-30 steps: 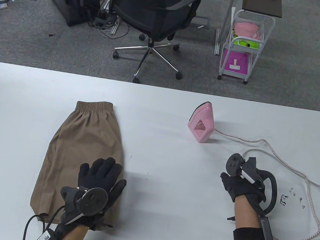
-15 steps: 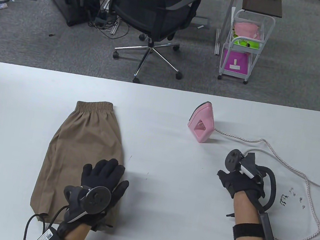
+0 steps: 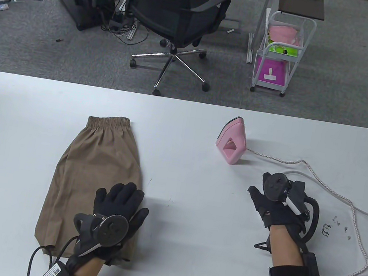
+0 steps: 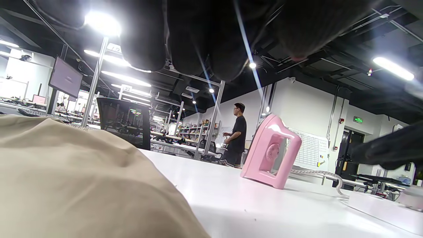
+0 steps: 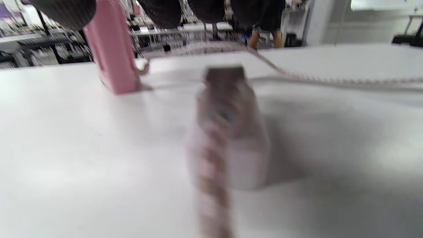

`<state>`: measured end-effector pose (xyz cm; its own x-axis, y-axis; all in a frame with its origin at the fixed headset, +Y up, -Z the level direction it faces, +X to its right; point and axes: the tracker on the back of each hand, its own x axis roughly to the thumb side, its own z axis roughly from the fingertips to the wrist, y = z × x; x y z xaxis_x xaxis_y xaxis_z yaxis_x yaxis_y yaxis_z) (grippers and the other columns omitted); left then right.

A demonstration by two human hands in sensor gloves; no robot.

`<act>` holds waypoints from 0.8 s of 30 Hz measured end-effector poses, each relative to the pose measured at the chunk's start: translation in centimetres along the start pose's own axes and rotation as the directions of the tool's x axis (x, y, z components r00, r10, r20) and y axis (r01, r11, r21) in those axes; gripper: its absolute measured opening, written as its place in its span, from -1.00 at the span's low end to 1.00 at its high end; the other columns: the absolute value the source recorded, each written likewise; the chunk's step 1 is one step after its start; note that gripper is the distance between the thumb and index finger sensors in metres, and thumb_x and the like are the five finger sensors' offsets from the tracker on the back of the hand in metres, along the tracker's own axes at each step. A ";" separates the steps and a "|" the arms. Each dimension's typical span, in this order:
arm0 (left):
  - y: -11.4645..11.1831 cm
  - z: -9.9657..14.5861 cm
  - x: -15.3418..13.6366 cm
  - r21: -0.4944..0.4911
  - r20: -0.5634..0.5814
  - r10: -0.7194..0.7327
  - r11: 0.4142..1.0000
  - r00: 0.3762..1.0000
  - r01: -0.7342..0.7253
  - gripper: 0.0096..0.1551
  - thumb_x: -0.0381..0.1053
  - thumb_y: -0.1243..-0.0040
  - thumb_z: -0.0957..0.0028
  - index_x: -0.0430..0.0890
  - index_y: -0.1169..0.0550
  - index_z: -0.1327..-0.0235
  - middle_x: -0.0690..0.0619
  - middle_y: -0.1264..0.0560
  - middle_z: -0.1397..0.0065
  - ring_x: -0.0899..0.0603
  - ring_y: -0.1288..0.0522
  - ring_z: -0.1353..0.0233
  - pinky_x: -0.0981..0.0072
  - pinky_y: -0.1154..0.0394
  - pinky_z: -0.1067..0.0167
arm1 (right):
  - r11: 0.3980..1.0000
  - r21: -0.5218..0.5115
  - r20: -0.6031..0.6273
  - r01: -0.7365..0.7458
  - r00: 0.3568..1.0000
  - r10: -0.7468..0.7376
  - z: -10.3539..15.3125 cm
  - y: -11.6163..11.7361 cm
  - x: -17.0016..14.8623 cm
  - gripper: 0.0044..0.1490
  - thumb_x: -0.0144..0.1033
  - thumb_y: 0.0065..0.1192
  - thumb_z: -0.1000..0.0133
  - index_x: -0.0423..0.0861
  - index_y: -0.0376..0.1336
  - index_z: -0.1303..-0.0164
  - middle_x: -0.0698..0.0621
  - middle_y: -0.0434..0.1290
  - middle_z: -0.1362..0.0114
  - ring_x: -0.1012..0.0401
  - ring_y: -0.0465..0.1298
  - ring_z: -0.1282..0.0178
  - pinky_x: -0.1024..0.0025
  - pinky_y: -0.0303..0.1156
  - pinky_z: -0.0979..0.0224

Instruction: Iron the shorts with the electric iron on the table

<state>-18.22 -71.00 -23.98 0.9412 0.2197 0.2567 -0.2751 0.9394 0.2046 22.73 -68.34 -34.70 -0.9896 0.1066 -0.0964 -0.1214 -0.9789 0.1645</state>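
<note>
Tan shorts [image 3: 94,180] lying flat, waistband at far end, pink electric iron [image 3: 232,141] standing upright well right.

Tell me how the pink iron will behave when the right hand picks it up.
The pink iron stands upright on its heel, so a sideways nudge would probably tip it. Its hard shell and open handle suggest a rigid, secure grip. The braided cord trails loosely across the table and will likely drag behind.
</note>
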 end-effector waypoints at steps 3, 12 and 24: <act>0.0 0.0 -0.1 0.001 -0.003 -0.003 1.000 1.000 0.003 -0.32 0.37 -0.04 -0.16 0.08 -0.47 -0.47 0.00 -0.36 -0.66 -0.32 -0.37 -0.63 -0.51 -0.13 -0.47 | 0.997 -0.074 0.060 0.027 0.998 -0.023 2.1 -0.9 2.3 -0.08 0.42 -0.10 -0.31 0.12 -0.01 -0.79 -0.15 -0.03 -0.78 -0.21 0.02 -0.76 -0.39 -0.01 -0.58; -0.1 0.0 0.1 -0.009 0.006 -0.041 0.999 0.999 0.041 -0.32 0.37 -0.04 -0.16 0.09 -0.46 -0.47 0.00 -0.34 -0.67 -0.33 -0.35 -0.64 -0.51 -0.13 -0.47 | 0.984 -0.142 0.248 0.109 0.966 -0.071 9.1 -0.2 6.9 -0.07 0.40 -0.10 -0.33 0.09 -0.05 -0.81 -0.19 -0.08 -0.78 -0.25 -0.06 -0.75 -0.40 -0.05 -0.57; -1.2 -0.1 1.1 -0.069 0.060 -0.076 0.994 0.995 0.080 -0.31 0.36 -0.05 -0.16 0.09 -0.45 -0.49 -0.02 -0.32 -0.69 -0.35 -0.33 -0.65 -0.52 -0.12 -0.46 | 0.988 -0.148 0.341 0.041 0.940 0.012 11.2 7.1 9.8 -0.07 0.43 -0.15 -0.36 0.13 -0.13 -0.83 -0.18 -0.18 -0.79 -0.26 -0.18 -0.76 -0.45 -0.17 -0.57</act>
<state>-16.85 -71.91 -24.01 0.9459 0.1319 0.2964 -0.1851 0.9697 0.1593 11.28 -72.32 -23.47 -0.9578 0.1475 0.2466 -0.1487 -0.9888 0.0137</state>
